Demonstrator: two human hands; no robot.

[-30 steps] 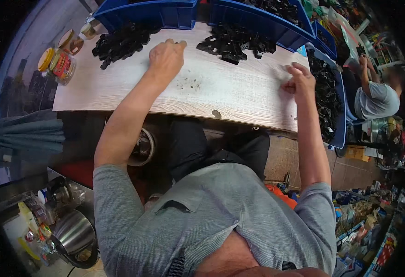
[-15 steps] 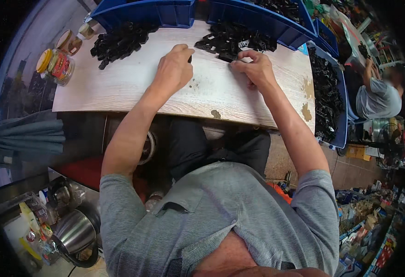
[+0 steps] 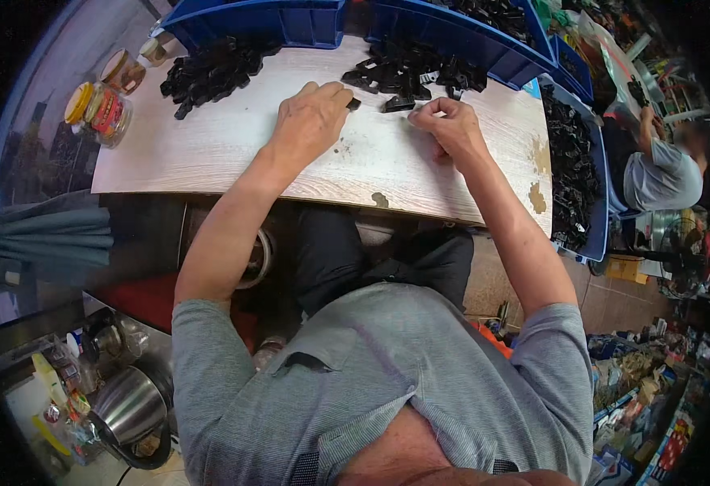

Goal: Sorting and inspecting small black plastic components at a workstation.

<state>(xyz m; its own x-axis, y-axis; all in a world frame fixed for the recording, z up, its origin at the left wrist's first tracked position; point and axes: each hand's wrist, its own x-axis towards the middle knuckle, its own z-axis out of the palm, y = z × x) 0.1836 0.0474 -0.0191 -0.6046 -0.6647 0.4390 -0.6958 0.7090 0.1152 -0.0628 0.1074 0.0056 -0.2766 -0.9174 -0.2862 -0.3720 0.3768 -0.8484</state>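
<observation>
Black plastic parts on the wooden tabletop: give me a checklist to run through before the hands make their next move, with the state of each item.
1. Left hand has a part in its grip: ok, a small black part sits at its fingertips.
2. Right hand has a part in its grip: cannot tell, the fingers are curled shut.
3. Supply within reach: ok, a middle pile of black parts lies just beyond both hands.
4. Second pile kept apart: ok, it lies to the left.
5. Bare wooden tabletop between the hands: ok.
6. Blue bin at the right edge stocked: ok, it holds black parts.
</observation>
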